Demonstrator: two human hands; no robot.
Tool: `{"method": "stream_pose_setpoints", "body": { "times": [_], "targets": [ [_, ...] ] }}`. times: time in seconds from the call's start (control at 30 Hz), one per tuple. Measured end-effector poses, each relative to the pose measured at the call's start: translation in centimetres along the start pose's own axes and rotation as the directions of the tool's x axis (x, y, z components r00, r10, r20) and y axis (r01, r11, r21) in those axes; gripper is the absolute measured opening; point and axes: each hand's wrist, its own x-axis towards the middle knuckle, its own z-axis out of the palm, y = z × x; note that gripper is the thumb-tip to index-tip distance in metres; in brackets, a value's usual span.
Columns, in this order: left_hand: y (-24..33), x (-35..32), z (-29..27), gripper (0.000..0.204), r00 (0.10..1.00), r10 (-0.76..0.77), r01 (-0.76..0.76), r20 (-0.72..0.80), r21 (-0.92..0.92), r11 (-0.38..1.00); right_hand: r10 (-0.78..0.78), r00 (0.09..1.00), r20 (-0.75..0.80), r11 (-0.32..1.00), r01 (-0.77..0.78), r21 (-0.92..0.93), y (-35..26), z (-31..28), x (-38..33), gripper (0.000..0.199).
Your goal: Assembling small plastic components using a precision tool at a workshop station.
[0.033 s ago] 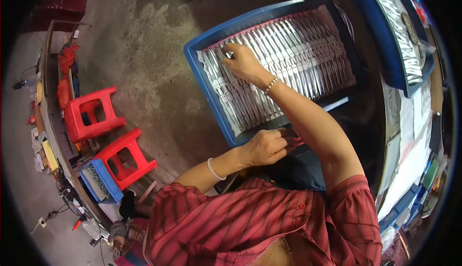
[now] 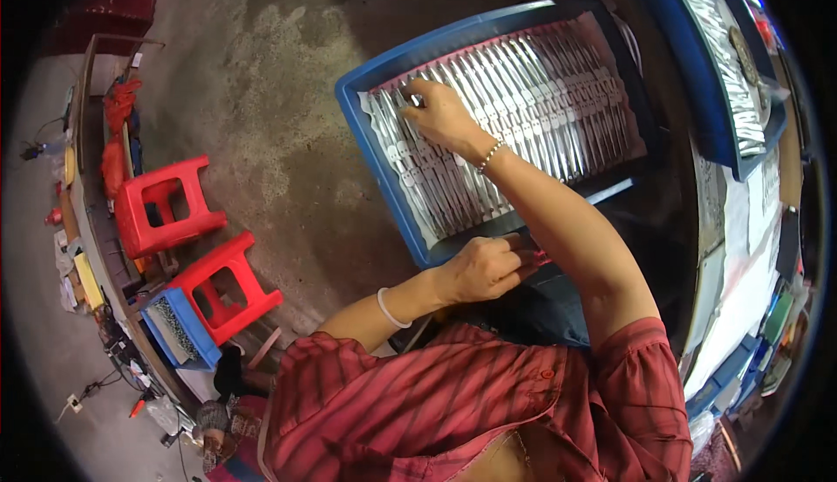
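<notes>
A blue plastic tray [image 2: 370, 146] holds slim, shiny metal pieces [image 2: 532, 125] laid side by side in closely packed rows on a pale liner. Reaching over the tray's left part, my right hand [image 2: 443, 118] has thumb and forefinger curled around one slim metal piece [image 2: 406, 98] near the far-left end. My left hand [image 2: 484, 268] is closed just outside the near rim, beneath my right forearm. A bit of something red-pink [image 2: 542, 257] shows at its fingertips; the forearm and fingers hide the rest.
Another blue tray [image 2: 689, 64] of metal pieces stands on the bench at right, above white sheets [image 2: 741, 247]. Two red plastic stools [image 2: 166, 212] stand on the floor at left, near a small blue bin [image 2: 187, 329] of small parts. Another person [image 2: 218, 430] appears at lower left.
</notes>
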Motion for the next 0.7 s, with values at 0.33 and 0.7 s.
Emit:
{"method": "stream_pose_setpoints", "body": {
  "times": [0.33,0.7],
  "targets": [
    [0.8,0.2,-1.2,0.024,0.989,-0.085,0.060,-0.124,-0.192,0.980,-0.016,0.995,-0.096,0.990,0.002,-0.140,-2.0,2.1,0.2,0.024],
    [0.4,0.1,-0.6,0.029,0.994,-0.072,0.053,-0.084,-0.205,0.977,-0.034,0.999,-0.013,0.959,0.029,-0.283,-2.0,1.5,-0.1,0.026]
  ]
}}
